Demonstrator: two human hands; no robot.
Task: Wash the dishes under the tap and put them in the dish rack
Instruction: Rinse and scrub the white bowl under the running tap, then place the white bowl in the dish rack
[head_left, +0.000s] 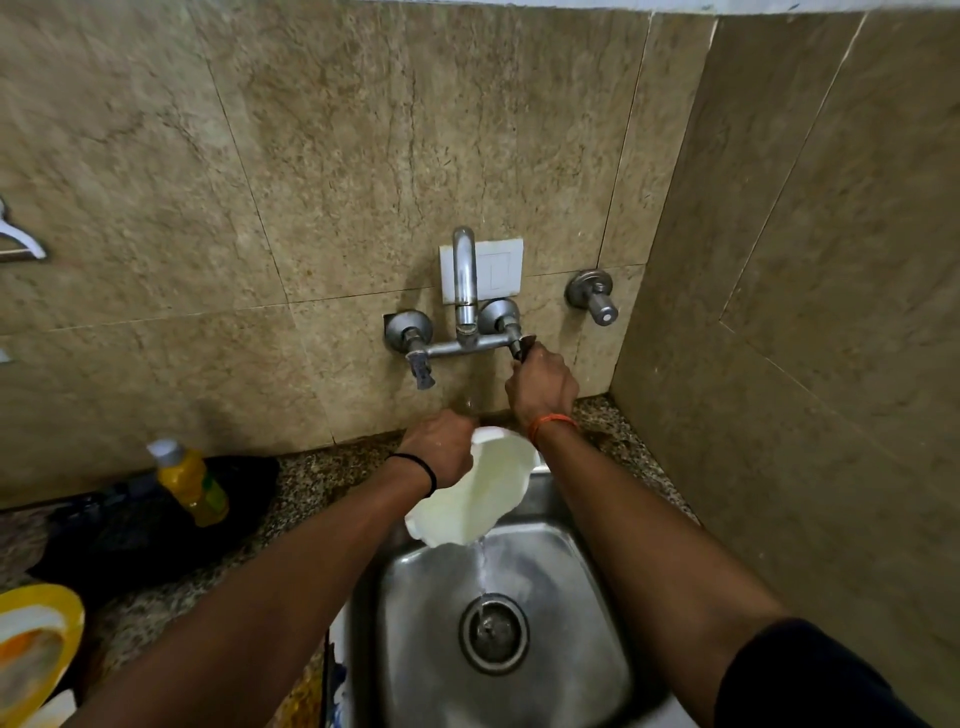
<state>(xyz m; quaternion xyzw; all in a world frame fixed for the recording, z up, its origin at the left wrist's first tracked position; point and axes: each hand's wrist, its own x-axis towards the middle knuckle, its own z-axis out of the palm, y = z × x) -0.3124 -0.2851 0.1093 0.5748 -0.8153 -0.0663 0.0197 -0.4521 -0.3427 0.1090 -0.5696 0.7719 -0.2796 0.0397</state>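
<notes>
A yellow bottle (191, 483) is standing on the speckled bench (311, 483), well to the left of the fingers. The left hand (441, 449) is holding a white plate (478, 493) tilted over the steel sink (587, 597), its fingers clamped on the upper rim. Water is running off the plate's lower edge toward the drain (493, 634). Just beside it, the right hand (543, 387) is gripping the tap's right handle (522, 347), fingers wrapped around it, below the spout (465, 280).
</notes>
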